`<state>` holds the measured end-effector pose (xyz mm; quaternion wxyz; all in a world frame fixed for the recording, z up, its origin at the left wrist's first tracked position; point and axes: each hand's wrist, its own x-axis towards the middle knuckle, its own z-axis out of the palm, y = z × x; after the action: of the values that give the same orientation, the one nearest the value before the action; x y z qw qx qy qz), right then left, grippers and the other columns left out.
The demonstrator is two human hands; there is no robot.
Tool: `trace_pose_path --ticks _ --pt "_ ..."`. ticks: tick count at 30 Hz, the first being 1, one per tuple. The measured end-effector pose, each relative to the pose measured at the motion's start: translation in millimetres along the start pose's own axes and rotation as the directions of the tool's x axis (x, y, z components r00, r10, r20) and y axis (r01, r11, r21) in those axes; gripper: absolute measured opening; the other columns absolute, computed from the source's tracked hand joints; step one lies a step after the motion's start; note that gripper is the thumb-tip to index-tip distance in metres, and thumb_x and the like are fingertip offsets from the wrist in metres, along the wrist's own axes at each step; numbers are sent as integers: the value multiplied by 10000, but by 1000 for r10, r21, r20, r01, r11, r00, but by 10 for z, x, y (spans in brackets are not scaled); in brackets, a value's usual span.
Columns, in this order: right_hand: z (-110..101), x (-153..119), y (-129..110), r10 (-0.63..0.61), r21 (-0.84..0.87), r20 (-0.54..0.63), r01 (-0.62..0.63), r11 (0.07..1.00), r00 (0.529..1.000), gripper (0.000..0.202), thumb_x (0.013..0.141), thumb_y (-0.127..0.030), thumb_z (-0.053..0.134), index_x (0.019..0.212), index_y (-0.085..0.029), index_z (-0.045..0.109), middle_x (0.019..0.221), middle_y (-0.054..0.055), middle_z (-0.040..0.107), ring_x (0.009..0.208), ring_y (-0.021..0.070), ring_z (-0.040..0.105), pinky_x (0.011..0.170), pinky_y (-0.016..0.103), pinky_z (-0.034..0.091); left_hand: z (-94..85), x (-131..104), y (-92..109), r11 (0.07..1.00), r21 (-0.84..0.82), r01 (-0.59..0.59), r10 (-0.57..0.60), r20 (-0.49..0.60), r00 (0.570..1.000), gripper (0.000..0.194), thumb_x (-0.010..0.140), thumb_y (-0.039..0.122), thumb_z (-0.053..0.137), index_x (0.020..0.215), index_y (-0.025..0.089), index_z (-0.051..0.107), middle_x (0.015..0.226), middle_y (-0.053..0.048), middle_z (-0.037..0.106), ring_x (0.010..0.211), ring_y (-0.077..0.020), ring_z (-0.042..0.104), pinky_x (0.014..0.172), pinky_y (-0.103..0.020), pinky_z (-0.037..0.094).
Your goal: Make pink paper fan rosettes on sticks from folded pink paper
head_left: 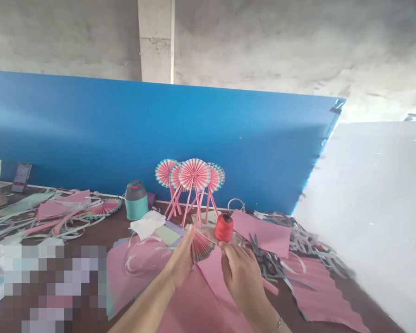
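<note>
A person's 2 bare hands meet low in the head view over sheets of pink paper (194,305) spread on a brown surface (119,226). The left hand (182,263) and right hand (241,273) hold between them a small pleated paper fan (201,244), pink with a blue edge. The left grip is closed on the fan's near, gathered end; the right hand's fingertips pinch at its right side, close by a spool of red thread (223,227) standing just beyond. The fan is raised a little off the paper, half spread, its ribs flaring up and away to the right, its long axis running from the left palm toward the spool.

By the look of it, the pleats are being gathered or bound at the base, the step before a fan is opened into a full round; the next move would call for a steady pinch at that base and care not to crush the folds.

Scissors (254,243) lie right of the hands among paper offcuts (308,240). Further back, a teal flask (136,201) stands beside a cluster of finished round fans on pink sticks (194,178), leaning against a blue board (125,134). A phone (21,176) rests far left.
</note>
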<state>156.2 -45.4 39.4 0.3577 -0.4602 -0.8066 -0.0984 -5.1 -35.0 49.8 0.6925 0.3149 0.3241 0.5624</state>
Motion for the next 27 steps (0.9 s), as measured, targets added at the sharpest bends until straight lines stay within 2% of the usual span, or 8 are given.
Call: trace_pose_path --ticks 2,5,9,12,15,19,23,27 --pt "-22 14 54 40 -28 -54 -41 999 998 278 860 -99 343 1000 -181 568 898 78 648 826 216 589 746 346 359 -15 -19 13 993 115 -12 3 76 997 490 749 445 631 1171 217 529 1107 -94 615 996 -236 577 794 -341 456" --pt "-72 45 125 67 -77 -132 -78 994 989 267 857 -115 350 964 -199 580 917 71 648 866 217 573 779 356 340 -59 -23 -2 950 308 -52 18 111 994 792 587 230 789 1283 260 413 1119 -102 586 989 -246 567 746 -323 466" --pt "-112 83 250 92 -142 -191 -120 983 977 293 841 -96 364 935 -228 607 842 49 676 816 213 573 898 432 253 -173 8 -44 852 522 -44 -18 114 993 1017 533 135 776 1369 328 230 1177 -117 495 797 -191 605 598 -278 461" --pt "-95 94 368 101 -184 -229 -145 972 968 301 835 -90 369 926 -232 618 832 44 689 821 220 581 983 493 141 -259 37 -41 794 601 -97 -5 166 986 908 542 151 760 1324 295 320 1150 -108 487 683 -132 577 540 -240 428" --pt "-73 101 469 101 -200 -227 -148 969 969 285 826 -85 372 903 -225 609 838 35 686 826 211 592 1027 510 70 -293 50 14 751 650 -116 -29 208 978 628 561 130 731 1150 214 531 1033 -78 571 765 -153 577 630 -250 439" --pt "-85 120 574 78 -166 -179 -108 980 981 270 828 -86 363 907 -216 586 869 33 672 883 213 597 1048 524 30 -253 0 161 796 603 -51 -220 367 904 378 656 172 667 1033 183 645 897 -66 661 848 -191 595 711 -273 446" --pt "-105 128 664 48 5 -71 -48 999 996 288 871 -128 330 1008 -240 558 969 35 650 956 201 569 1049 487 103 -254 -74 261 873 482 71 -339 496 799 295 705 262 661 981 159 678 870 -84 668 673 -150 602 583 -235 447" --pt "-126 123 646 0 157 -58 9 988 998 268 868 -135 318 1033 -224 510 914 40 618 889 189 559 916 416 311 -355 -55 180 934 325 147 -310 537 785 248 696 284 658 861 102 692 633 -54 613 420 -93 503 396 -205 364"
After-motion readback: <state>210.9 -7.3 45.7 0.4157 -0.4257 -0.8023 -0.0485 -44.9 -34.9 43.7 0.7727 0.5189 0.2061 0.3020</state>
